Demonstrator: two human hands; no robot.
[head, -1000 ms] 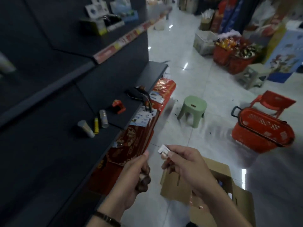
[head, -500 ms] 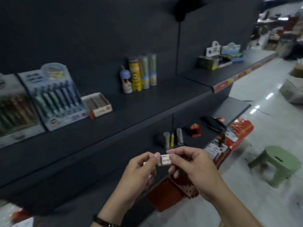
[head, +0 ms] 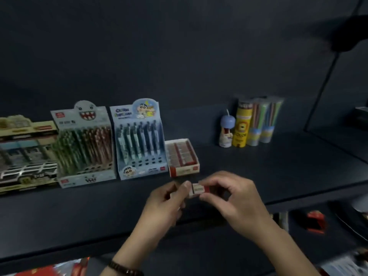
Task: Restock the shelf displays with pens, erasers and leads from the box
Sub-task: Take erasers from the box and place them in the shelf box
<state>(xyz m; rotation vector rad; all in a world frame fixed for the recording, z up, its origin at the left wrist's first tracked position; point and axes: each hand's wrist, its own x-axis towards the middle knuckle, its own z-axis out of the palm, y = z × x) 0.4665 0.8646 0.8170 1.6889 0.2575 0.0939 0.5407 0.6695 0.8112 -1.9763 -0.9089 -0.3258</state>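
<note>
Item: eraser, sleeved, 1 pc. Held above front of shelf, long axis left-right. Right end pinched by right hand; left end pinched by curled left hand. Eraser tray located just beyond, slightly left. Short fwd reach judged reqd, either hand about equally near.

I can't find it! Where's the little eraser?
Head view, low centre: the left hand and right hand pinch the eraser between them, just in front of the eraser box.
</note>
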